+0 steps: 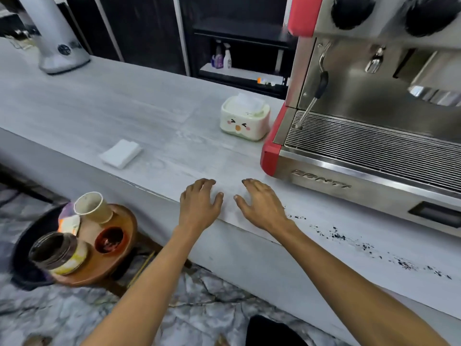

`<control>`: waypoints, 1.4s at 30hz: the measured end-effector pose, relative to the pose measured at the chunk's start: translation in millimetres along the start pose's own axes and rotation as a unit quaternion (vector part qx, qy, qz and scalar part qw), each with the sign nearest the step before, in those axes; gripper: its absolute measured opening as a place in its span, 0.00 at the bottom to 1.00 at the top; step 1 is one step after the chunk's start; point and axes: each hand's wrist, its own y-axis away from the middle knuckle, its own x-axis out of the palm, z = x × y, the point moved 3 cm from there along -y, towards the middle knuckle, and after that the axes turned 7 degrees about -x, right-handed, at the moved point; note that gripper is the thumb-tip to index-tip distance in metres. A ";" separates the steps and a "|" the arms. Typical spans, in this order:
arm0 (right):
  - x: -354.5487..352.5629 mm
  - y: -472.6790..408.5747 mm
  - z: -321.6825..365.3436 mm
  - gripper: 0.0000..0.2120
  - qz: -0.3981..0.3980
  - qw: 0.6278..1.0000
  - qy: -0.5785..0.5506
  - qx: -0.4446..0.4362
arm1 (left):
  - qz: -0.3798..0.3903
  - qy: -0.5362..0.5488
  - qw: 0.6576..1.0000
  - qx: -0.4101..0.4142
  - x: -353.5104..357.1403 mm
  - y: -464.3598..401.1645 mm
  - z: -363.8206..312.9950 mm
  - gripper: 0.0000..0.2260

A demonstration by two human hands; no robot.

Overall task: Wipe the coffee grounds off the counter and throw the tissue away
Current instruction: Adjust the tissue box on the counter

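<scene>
Head view: both hands flat on bench edge, nothing held.

Left hand (pixel 199 203) and right hand (pixel 262 206) palm-down, just beside each other on grey bench (pixel 99 108), fingers (pixel 207 183) spread apart and empty. Coffee grounds (pixel 374 248) scattered along front edge, right of right hand, before espresso machine (pixel 361 136). Folded tissue (pixel 121 153) flat on bench, well left of hands, untouched. Tissue box (pixel 244 118) near machine's left corner. Bin (pixel 32 248) on floor, lower left, tray (pixel 99 255) across its top.
</scene>
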 end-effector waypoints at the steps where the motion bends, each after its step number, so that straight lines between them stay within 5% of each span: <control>1: 1.7 -7.5 1.3 0.27 -0.004 1.000 -0.003 0.002 | -0.001 0.004 1.000 0.004 -1.6 -8.3 2.9 0.19; 18: 19.3 -119.8 6.9 0.27 -0.083 0.994 -0.035 0.060 | 0.019 0.016 0.998 0.060 -4.6 -135.1 32.2 0.21; 42: -48.0 -252.8 -45.2 0.25 -0.220 0.942 0.011 0.254 | 0.101 0.124 0.959 0.233 -1.6 -318.9 -35.4 0.28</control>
